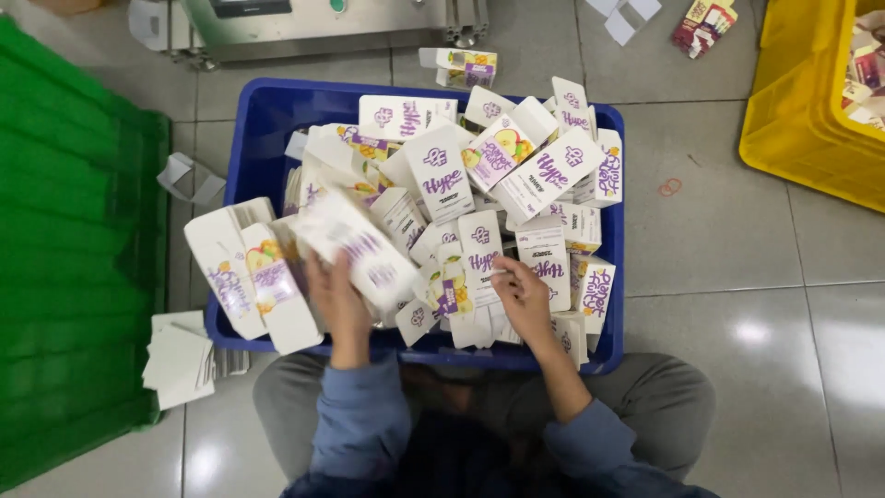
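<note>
A blue plastic crate (267, 120) sits on the floor before my knees, heaped with several small white cartons with purple print and fruit pictures (544, 175). My left hand (336, 300) grips one such carton (355, 244), tilted and blurred, over the crate's near left part. Two more cartons (249, 277) lean over the crate's left rim beside it. My right hand (521, 295) reaches into the pile near the front middle, fingertips pinching the edge of a flat carton (481, 254).
A green crate (74, 231) stands at the left and a yellow crate (811, 111) at the top right. A stack of flat white cards (180, 360) lies by my left knee. A metal machine base (323, 28) is behind the blue crate. Loose cartons lie on the grey tiles.
</note>
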